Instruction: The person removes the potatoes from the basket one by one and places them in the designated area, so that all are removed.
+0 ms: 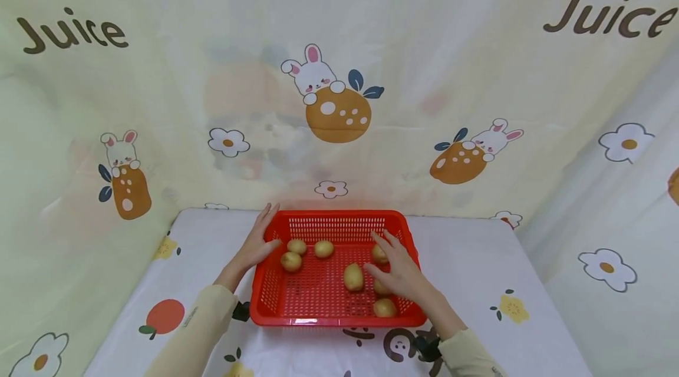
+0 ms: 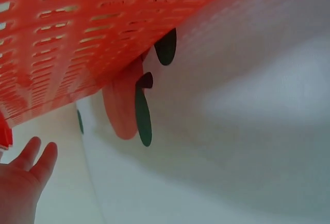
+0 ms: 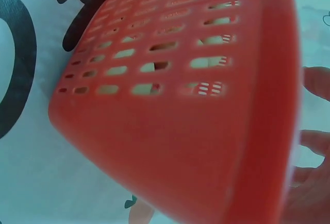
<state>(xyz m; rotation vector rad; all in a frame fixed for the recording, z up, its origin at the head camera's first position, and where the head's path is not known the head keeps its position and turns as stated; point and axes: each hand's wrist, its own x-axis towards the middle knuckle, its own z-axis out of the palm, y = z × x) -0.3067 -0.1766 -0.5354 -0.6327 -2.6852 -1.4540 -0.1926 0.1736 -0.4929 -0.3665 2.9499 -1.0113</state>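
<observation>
A red plastic basket (image 1: 313, 300) with slotted walls stands on the table and holds several potatoes. Two potatoes lie against each other at its left, the lower one (image 1: 291, 261) overlapping the other (image 1: 297, 247), with a third potato (image 1: 323, 249) just right of them. Nearer the middle sits a larger potato (image 1: 353, 277). My left hand (image 1: 257, 245) is at the basket's left rim, fingers extended and thumb reaching over the edge. Over the right side spreads my right hand (image 1: 400, 271), partly hiding two potatoes; another potato (image 1: 385, 307) shows below it. Neither hand holds a potato.
A white cloth printed with fruit and flowers covers the table (image 1: 456, 283). Behind and at both sides hangs a pale curtain (image 1: 403, 177) with rabbit prints. Dark straps (image 1: 241, 311) show at the wrists.
</observation>
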